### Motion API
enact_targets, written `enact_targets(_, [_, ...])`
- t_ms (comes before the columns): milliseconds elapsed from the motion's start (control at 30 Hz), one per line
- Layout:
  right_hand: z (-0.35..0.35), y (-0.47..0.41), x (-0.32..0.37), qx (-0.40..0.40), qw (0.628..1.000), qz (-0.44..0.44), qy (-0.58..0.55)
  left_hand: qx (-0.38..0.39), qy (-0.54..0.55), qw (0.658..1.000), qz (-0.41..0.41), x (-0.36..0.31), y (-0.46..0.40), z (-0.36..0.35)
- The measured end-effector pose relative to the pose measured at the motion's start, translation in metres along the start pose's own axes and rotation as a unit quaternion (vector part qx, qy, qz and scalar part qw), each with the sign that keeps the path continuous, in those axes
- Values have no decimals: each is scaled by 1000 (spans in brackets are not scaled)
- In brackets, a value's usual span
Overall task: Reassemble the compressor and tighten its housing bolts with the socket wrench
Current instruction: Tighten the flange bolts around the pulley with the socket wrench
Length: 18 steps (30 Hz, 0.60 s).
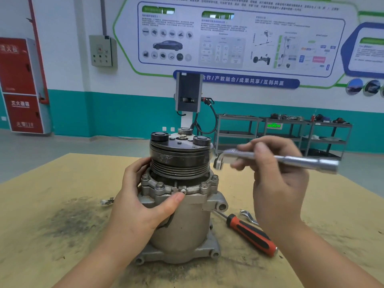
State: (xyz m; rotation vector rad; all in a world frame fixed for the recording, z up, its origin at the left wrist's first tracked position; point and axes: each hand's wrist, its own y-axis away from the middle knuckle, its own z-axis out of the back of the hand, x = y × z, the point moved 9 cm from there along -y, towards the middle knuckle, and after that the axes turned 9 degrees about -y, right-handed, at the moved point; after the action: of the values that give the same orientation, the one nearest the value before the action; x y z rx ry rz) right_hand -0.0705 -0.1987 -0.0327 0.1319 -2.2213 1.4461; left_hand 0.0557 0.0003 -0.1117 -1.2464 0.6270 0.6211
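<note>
- Upright on the bench (62, 183), seen from the head camera, the compressor (180, 221) stands on its mounting flange, pulley (179, 161) uppermost, near the middle of the stained wooden top.
- Left hand (143, 206) wraps the side of the housing, fingers curled round behind the flange ring and thumb pressed just below a small fitting at the front; it grips the body to steady it.
- Right hand (276, 171) holds the socket wrench (276, 160) in the air just right of the pulley, fingers curled round the shaft, the socket end pointing down toward the bolt ring but not yet seated on any bolt. Motion blur softens the tool.
- Housing bolts (160, 186) show around the flange ring, several heads visible at the front and right; how tight they sit cannot be told.
- A red-and-black screwdriver (251, 233) and a small bent spanner (248, 217) lie on the bench to the right of the compressor, close to its base.
- Judged by its cast-metal body, the compressor looks heavy and rigid, unlikely to slip but liable to twist under wrench load; a firm hold on the housing just below the flange, as the left hand has it, looks the best counter-grip.
- Wrench shaft appears smooth and polished, so a grip further out should give leverage.
</note>
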Motion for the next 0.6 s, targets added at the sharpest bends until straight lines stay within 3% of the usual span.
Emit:
enact_targets(100, [15,-13,0,-86,988,-53,-114,-10,0,1000,5,0,1,1])
enact_targets(233, [22,-16,-7,-140,967,-111,-180,-40,-31,998,23,-6,5,-4])
enact_targets(433, [10,-1,-23,-129,962,-165,-176,-113,-193,974,48,-32,20,-35])
enact_targets(600, [16,0,-26,-129,967,-169,-139,-50,-264,959,88,-55,27,-85])
